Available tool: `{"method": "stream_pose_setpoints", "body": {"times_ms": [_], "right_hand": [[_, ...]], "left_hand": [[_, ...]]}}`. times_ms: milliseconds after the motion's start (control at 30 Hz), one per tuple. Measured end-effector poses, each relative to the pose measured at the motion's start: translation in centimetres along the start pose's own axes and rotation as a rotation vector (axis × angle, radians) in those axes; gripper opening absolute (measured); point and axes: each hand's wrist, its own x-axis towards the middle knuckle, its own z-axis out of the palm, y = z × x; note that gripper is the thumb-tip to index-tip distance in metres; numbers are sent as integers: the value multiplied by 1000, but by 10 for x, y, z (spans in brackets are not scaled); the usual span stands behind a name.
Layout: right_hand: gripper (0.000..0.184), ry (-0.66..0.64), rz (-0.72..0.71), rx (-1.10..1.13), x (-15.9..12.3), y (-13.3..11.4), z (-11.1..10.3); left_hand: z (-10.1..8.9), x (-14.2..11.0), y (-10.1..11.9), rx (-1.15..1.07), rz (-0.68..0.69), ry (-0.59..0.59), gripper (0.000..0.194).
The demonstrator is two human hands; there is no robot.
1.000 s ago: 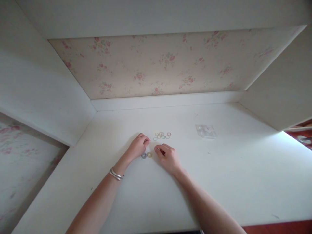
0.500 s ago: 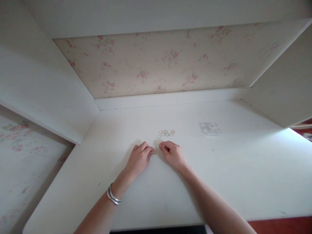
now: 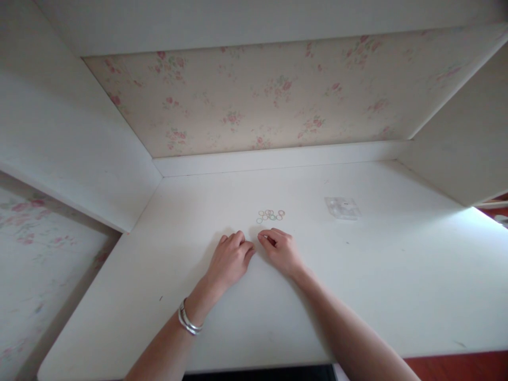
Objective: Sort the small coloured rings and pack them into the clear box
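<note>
A small cluster of thin coloured rings [image 3: 270, 215] lies on the white desk [image 3: 381, 275], just beyond my fingertips. My left hand [image 3: 232, 259], with silver bangles on its wrist, rests palm down with its fingers bent and pressed together; whatever is under them is hidden. My right hand [image 3: 282, 248] rests next to it, fingers curled into a pinch at the thumb, and what it holds is too small to make out. The two hands' fingertips almost touch.
A clear plastic packet [image 3: 342, 207] lies on the desk to the right of the rings. White side panels [image 3: 71, 137] and a flowered back wall [image 3: 254, 100] enclose the desk. The front edge runs close below my forearms.
My left hand has slid back and right, next to my right hand. The two loose rings that lay between the hands are now covered. The view shifted slightly.
</note>
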Motion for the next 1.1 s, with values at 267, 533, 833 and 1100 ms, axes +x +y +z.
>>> {"method": "stream_pose_setpoints", "body": {"times_ms": [267, 533, 833, 1100], "right_hand": [[21, -13, 11, -2, 0, 1, 3], [21, -23, -4, -4, 0, 0, 2], [24, -13, 0, -7, -1, 0, 0], [23, 109, 123, -60, 4, 5, 3]], "left_hand": [[1, 1, 1, -53, 4, 1, 22], [-1, 0, 1, -54, -17, -10, 23], [-6, -4, -3, -185, -66, 62, 19], [-4, -8, -41, -401, -303, 263, 17]]}}
